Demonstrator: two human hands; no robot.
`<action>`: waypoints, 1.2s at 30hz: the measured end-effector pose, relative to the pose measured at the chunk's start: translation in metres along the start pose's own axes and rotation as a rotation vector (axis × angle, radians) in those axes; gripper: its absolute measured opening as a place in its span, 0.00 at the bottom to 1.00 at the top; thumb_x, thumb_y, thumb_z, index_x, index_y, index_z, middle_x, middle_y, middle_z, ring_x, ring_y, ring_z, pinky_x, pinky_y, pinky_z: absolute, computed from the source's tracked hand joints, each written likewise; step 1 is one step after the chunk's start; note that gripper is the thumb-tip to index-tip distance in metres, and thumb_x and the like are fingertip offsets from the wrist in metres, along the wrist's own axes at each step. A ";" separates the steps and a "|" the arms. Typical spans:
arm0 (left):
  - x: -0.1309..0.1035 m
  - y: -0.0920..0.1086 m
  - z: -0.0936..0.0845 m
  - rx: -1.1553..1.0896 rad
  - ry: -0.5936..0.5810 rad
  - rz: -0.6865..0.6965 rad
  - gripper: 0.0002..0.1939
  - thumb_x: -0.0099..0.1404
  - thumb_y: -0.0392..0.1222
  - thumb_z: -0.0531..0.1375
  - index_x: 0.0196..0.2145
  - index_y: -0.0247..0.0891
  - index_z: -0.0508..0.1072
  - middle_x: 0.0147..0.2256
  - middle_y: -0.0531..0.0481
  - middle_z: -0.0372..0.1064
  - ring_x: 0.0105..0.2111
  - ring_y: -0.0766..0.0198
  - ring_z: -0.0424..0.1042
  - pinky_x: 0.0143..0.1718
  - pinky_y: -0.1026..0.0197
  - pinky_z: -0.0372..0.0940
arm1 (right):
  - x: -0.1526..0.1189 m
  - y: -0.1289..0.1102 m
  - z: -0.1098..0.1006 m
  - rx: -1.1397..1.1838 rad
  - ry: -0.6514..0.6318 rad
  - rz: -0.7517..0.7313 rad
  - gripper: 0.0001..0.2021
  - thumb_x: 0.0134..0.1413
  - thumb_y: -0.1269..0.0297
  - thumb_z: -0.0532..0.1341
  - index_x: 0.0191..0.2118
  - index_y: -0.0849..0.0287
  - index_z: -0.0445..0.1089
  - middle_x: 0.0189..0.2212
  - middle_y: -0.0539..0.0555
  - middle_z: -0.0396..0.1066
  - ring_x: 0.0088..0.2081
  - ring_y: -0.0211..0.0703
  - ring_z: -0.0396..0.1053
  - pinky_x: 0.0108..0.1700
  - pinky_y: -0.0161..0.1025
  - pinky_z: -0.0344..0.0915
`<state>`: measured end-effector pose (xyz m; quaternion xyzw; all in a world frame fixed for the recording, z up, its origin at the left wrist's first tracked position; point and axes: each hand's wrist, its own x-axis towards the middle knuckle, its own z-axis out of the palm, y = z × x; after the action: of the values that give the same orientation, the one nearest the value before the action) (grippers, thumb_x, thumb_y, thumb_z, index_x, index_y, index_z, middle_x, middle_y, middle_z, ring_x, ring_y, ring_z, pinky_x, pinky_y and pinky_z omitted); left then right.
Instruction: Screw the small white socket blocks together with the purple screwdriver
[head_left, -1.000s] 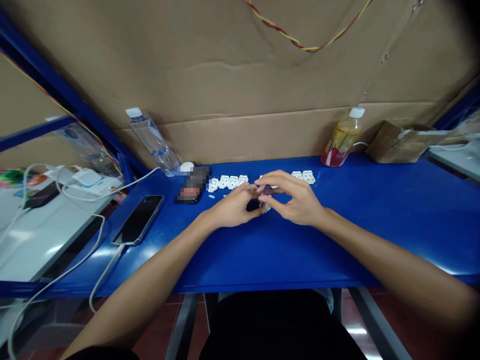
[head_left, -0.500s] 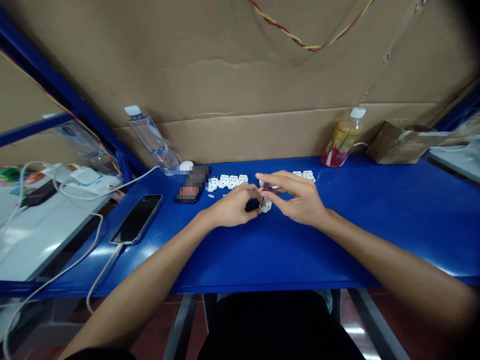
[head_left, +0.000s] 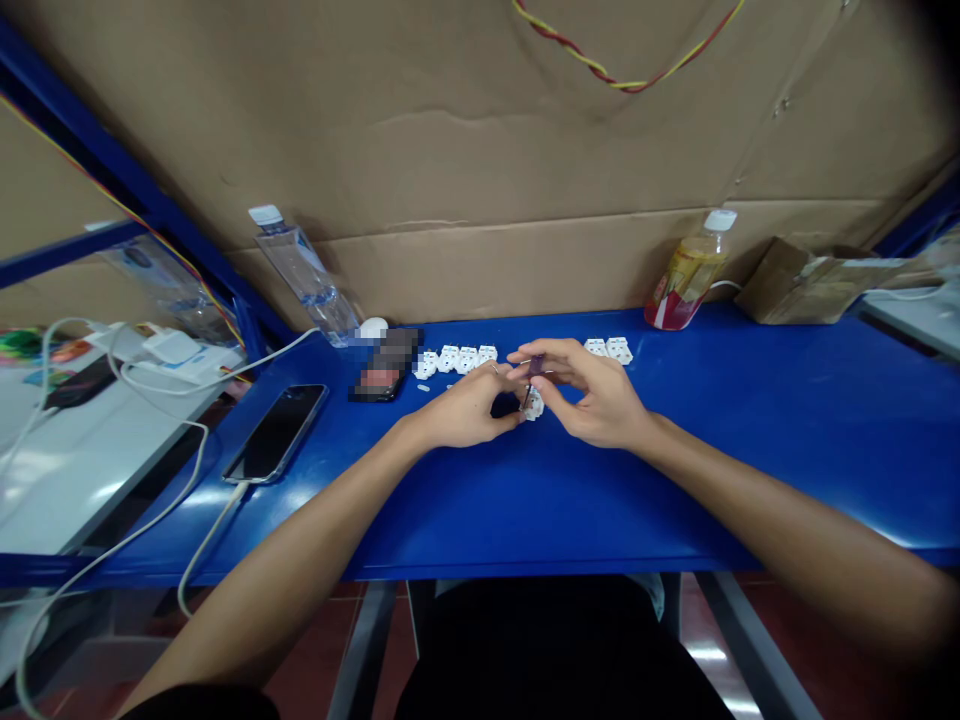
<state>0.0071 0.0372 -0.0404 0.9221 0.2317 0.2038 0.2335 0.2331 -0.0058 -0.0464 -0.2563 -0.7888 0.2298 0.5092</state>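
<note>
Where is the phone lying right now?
In the head view the phone lies flat on the left part of the blue table, left of the left hand, with a white cable running from its near end.

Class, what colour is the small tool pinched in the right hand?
Purple tool, right hand; head view.

Bare forearms, no sleeves; ring, seemingly, on left grip (head_left: 469, 410); dark trousers below
</note>
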 end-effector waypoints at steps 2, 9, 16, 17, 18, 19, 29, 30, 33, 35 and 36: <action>0.000 0.000 0.000 -0.008 0.012 -0.013 0.04 0.73 0.37 0.63 0.43 0.40 0.78 0.44 0.44 0.80 0.48 0.52 0.79 0.55 0.44 0.72 | 0.001 0.000 -0.001 -0.019 0.017 -0.047 0.21 0.71 0.70 0.66 0.66 0.50 0.74 0.57 0.56 0.82 0.55 0.47 0.84 0.57 0.45 0.86; 0.000 0.000 0.001 0.027 0.035 0.006 0.06 0.73 0.35 0.61 0.44 0.40 0.79 0.47 0.44 0.81 0.49 0.53 0.79 0.54 0.46 0.73 | 0.001 0.001 -0.003 0.018 -0.038 0.012 0.26 0.73 0.71 0.62 0.71 0.47 0.67 0.62 0.55 0.80 0.58 0.47 0.83 0.63 0.47 0.82; -0.002 0.000 0.000 0.073 0.039 -0.010 0.06 0.74 0.36 0.61 0.42 0.40 0.80 0.46 0.44 0.82 0.48 0.53 0.79 0.53 0.46 0.73 | 0.001 -0.002 -0.005 0.074 -0.060 0.077 0.21 0.73 0.71 0.61 0.67 0.50 0.68 0.62 0.57 0.78 0.59 0.49 0.82 0.61 0.48 0.83; -0.002 0.000 -0.001 0.094 0.040 -0.010 0.06 0.75 0.37 0.62 0.42 0.40 0.81 0.47 0.44 0.82 0.50 0.52 0.78 0.54 0.45 0.73 | 0.001 -0.002 -0.005 0.074 -0.051 0.070 0.20 0.73 0.70 0.61 0.66 0.50 0.68 0.61 0.57 0.78 0.59 0.49 0.82 0.61 0.48 0.84; -0.002 0.000 -0.002 0.113 0.037 -0.008 0.06 0.75 0.38 0.62 0.43 0.40 0.81 0.47 0.43 0.81 0.51 0.52 0.78 0.55 0.45 0.72 | 0.001 -0.002 -0.005 0.075 -0.038 0.059 0.20 0.73 0.71 0.61 0.66 0.50 0.68 0.61 0.57 0.78 0.58 0.49 0.83 0.60 0.47 0.84; -0.002 0.001 -0.003 0.130 0.033 -0.006 0.06 0.76 0.39 0.62 0.43 0.40 0.81 0.47 0.43 0.81 0.51 0.51 0.78 0.55 0.45 0.72 | 0.001 -0.003 -0.006 0.075 -0.024 0.047 0.20 0.73 0.71 0.61 0.65 0.50 0.68 0.60 0.57 0.79 0.57 0.48 0.83 0.59 0.47 0.84; -0.001 -0.001 -0.009 0.200 -0.007 0.028 0.07 0.78 0.36 0.61 0.46 0.39 0.80 0.45 0.46 0.81 0.45 0.55 0.78 0.51 0.50 0.70 | 0.007 -0.002 -0.016 0.022 0.064 0.005 0.20 0.75 0.63 0.60 0.68 0.49 0.65 0.55 0.56 0.79 0.46 0.44 0.82 0.51 0.46 0.83; -0.002 -0.002 -0.009 0.215 -0.019 0.036 0.07 0.78 0.36 0.61 0.45 0.39 0.80 0.44 0.46 0.81 0.44 0.55 0.78 0.51 0.51 0.70 | 0.008 -0.001 -0.017 -0.010 0.035 0.027 0.21 0.75 0.64 0.60 0.69 0.49 0.64 0.55 0.56 0.80 0.46 0.44 0.82 0.51 0.46 0.82; -0.002 -0.003 -0.007 0.349 -0.037 0.068 0.08 0.79 0.39 0.60 0.44 0.38 0.79 0.44 0.43 0.80 0.44 0.53 0.78 0.49 0.49 0.69 | 0.011 0.002 -0.018 -0.173 -0.115 0.081 0.19 0.70 0.69 0.59 0.63 0.52 0.71 0.48 0.54 0.82 0.44 0.45 0.80 0.48 0.44 0.77; -0.002 -0.002 -0.004 0.470 -0.047 0.092 0.08 0.80 0.40 0.59 0.44 0.37 0.78 0.45 0.42 0.79 0.45 0.51 0.76 0.48 0.48 0.67 | 0.012 0.004 -0.016 -0.295 -0.224 0.129 0.13 0.64 0.72 0.61 0.51 0.55 0.75 0.41 0.53 0.81 0.37 0.43 0.76 0.43 0.43 0.73; -0.002 -0.001 -0.003 0.513 -0.052 0.103 0.08 0.80 0.41 0.59 0.44 0.38 0.77 0.45 0.42 0.78 0.45 0.51 0.76 0.48 0.48 0.67 | 0.013 0.005 -0.015 -0.344 -0.271 0.158 0.09 0.61 0.72 0.62 0.45 0.56 0.75 0.37 0.52 0.79 0.34 0.42 0.74 0.40 0.42 0.70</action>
<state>0.0032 0.0380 -0.0389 0.9666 0.2226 0.1261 -0.0129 0.2433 0.0078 -0.0354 -0.3672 -0.8549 0.1634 0.3280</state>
